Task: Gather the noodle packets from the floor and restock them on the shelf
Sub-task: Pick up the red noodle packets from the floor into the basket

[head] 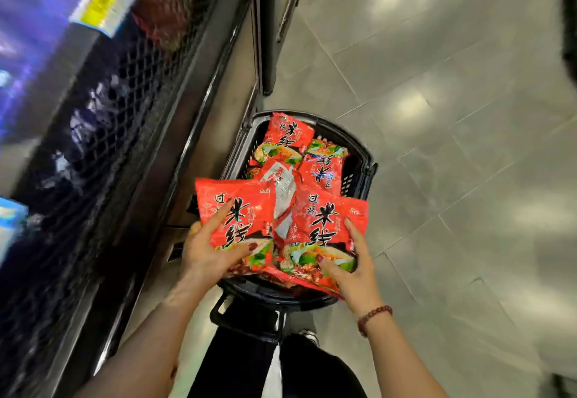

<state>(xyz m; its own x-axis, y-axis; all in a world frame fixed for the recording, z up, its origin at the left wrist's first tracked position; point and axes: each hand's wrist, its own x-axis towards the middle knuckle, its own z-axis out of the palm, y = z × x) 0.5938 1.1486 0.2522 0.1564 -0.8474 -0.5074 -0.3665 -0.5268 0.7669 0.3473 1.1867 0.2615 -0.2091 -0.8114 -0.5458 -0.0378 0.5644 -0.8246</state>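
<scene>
1. Black plastic basket (365, 154) on grey tiled floor (437, 116), heaped with red printed noodle packets (288, 135).
2. Above its near end: left hand (206, 251), fingers (218, 215) pinching one packet (237, 207).
3. Just beside: right hand (356, 266), fingers (351, 229) curled round another packet (324, 226).

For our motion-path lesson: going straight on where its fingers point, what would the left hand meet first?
Past the held packet, the left hand would probably meet the noodle packets piled in the black basket; depth is unclear.
</scene>
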